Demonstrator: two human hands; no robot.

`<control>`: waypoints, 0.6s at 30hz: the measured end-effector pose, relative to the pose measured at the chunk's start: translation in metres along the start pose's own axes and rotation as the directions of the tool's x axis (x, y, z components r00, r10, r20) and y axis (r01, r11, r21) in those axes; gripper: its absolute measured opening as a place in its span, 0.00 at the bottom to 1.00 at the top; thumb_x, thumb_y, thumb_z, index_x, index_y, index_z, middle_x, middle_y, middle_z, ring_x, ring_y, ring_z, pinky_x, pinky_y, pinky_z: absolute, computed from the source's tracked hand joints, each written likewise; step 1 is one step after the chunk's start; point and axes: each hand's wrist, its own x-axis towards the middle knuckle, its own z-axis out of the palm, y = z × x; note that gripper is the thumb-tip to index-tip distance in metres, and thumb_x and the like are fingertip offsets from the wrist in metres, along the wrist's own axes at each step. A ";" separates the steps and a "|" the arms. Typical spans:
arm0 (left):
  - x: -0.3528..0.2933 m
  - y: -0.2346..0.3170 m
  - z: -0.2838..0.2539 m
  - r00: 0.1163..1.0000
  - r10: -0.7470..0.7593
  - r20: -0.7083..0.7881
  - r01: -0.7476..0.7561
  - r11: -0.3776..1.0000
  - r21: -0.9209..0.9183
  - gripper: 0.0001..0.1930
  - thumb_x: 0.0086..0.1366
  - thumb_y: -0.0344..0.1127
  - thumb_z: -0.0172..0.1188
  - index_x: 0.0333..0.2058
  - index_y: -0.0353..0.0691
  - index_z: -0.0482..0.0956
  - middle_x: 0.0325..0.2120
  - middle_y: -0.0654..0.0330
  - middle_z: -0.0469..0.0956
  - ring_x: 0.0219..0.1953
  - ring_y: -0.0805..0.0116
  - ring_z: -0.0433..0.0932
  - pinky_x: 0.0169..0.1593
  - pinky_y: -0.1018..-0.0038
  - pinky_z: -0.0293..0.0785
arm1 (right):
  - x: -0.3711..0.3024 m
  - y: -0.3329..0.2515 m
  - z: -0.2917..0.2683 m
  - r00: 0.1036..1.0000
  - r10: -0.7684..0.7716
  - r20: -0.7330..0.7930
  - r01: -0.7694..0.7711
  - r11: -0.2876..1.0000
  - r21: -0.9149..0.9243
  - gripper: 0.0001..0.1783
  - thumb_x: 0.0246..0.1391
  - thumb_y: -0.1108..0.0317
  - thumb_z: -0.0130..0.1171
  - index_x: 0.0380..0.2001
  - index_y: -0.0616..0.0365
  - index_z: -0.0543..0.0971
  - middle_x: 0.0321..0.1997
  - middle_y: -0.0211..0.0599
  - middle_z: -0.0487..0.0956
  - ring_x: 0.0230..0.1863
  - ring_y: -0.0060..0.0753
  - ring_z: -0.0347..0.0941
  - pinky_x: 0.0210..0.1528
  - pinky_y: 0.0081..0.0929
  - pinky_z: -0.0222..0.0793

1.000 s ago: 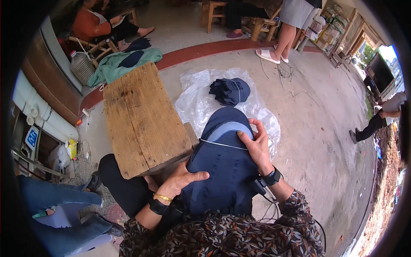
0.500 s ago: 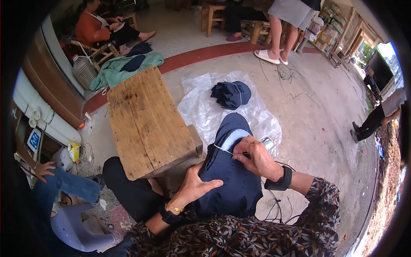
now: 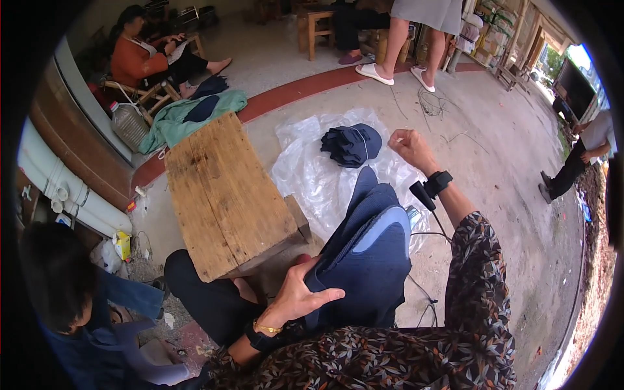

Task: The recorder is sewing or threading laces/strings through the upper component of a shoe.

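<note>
On my lap leans a stack of dark blue fabric pieces (image 3: 364, 286) with rounded upper ends that fan apart. The front piece has a pale blue curved strip along its top. My left hand (image 3: 296, 300) grips the stack's left edge, thumb in front and fingers behind. Raised beyond the stack on the right, my right hand (image 3: 413, 151) has its fingers drawn together; whatever they may hold is too small to make out. Just left of it, a tied bundle of similar dark blue pieces (image 3: 351, 145) lies on a clear plastic sheet (image 3: 296, 172).
A low wooden table (image 3: 224, 195) stands left of the stack. Close at my left is another person (image 3: 58, 279) beside a purple-grey plastic stool (image 3: 162, 372). Green cloth (image 3: 166, 127) and a plastic jug (image 3: 129, 123) lie farther back. Thin cables (image 3: 426, 312) trail on the floor at right.
My right hand has moved up and away from the stack. The white band across the stack no longer shows, and the pieces have spread. The person at left has leaned into view.
</note>
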 end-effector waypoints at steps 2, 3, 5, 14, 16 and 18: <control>-0.014 -0.015 -0.014 0.991 -0.119 -0.060 0.109 0.982 -0.152 0.30 0.53 0.37 0.77 0.52 0.29 0.79 0.43 0.54 0.84 0.47 0.66 0.81 0.55 0.70 0.75 | -0.015 0.055 0.013 0.990 0.120 0.073 -0.123 0.992 0.036 0.07 0.61 0.70 0.60 0.30 0.61 0.82 0.21 0.22 0.75 0.22 0.14 0.66 0.23 0.22 0.61; -0.012 0.003 -0.022 0.987 -0.144 -0.068 0.127 0.970 -0.208 0.28 0.52 0.33 0.77 0.51 0.28 0.79 0.43 0.56 0.84 0.46 0.67 0.80 0.55 0.70 0.74 | -0.032 0.064 0.020 0.956 0.234 0.176 -0.259 0.957 0.130 0.07 0.61 0.70 0.60 0.31 0.61 0.83 0.22 0.23 0.77 0.22 0.14 0.68 0.25 0.22 0.64; -0.028 0.010 -0.034 0.942 -0.226 -0.249 0.123 0.920 -0.372 0.31 0.51 0.28 0.76 0.54 0.29 0.76 0.47 0.54 0.81 0.47 0.65 0.79 0.56 0.69 0.74 | -0.075 0.085 0.040 0.899 0.311 0.309 -0.389 0.891 0.233 0.08 0.61 0.70 0.59 0.33 0.62 0.83 0.25 0.25 0.80 0.25 0.16 0.72 0.29 0.22 0.69; -0.077 0.039 -0.142 0.531 -0.298 -0.794 -0.177 0.876 -0.448 0.33 0.65 0.46 0.65 0.61 0.29 0.70 0.54 0.51 0.78 0.54 0.56 0.79 0.60 0.63 0.75 | -0.181 0.172 0.192 0.740 0.543 0.398 -0.648 0.733 0.206 0.16 0.60 0.68 0.53 0.45 0.60 0.86 0.32 0.38 0.86 0.29 0.28 0.82 0.30 0.26 0.77; -0.058 0.031 -0.157 0.468 -0.257 -0.845 -0.159 0.917 -0.366 0.30 0.64 0.41 0.67 0.59 0.28 0.72 0.52 0.51 0.80 0.52 0.56 0.81 0.60 0.64 0.75 | -0.214 0.206 0.205 0.730 0.569 0.379 -0.674 0.691 0.260 0.16 0.61 0.66 0.53 0.41 0.62 0.86 0.29 0.38 0.85 0.25 0.27 0.81 0.25 0.26 0.75; -0.059 0.033 -0.173 0.486 -0.287 -0.825 -0.175 0.893 -0.414 0.31 0.60 0.36 0.71 0.60 0.30 0.72 0.52 0.50 0.80 0.52 0.57 0.81 0.60 0.64 0.75 | -0.223 0.217 0.228 0.845 0.407 0.347 -0.475 0.869 0.138 0.19 0.62 0.61 0.56 0.32 0.70 0.84 0.22 0.39 0.83 0.23 0.27 0.80 0.23 0.30 0.72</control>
